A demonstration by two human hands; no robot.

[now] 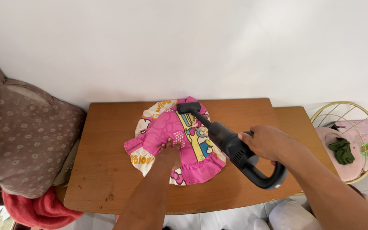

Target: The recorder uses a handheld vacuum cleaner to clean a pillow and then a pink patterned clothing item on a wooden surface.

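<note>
A: What is sitting on the wooden table (pixel 107 140) right now?

B: A round pink cushion cover (pixel 176 140) with a ruffled edge and cartoon panels in yellow and cream is lying flat near the middle of the tabletop, a little toward the far edge.

A: And what is the left hand (pixel 170 150) doing?

B: It is pressing down on the cover's near half, close to its centre. The fingers are curling inward with pink fabric bunching up around them, so the cloth is lying under and partly around the fingertips. Whether they are truly pinching it or only pushing on it, I cannot tell.

A: The right hand (pixel 265 142)?

B: It is gripping the dark handheld vacuum (pixel 231 145) by its looped handle, fingers wrapping fully around the grip. The body is slanting up and away from the hand, and the flat nozzle (pixel 188 107) is resting on the cover's far edge, well apart from the left fingers.

A: Anything else around?

B: A brown flowered cushion (pixel 18 136) is leaning at the left with a red cloth (pixel 39 208) bunched below it. On the right, a gold wire basket (pixel 354 127) is standing beside the table, holding a green rag (pixel 342 151).
</note>
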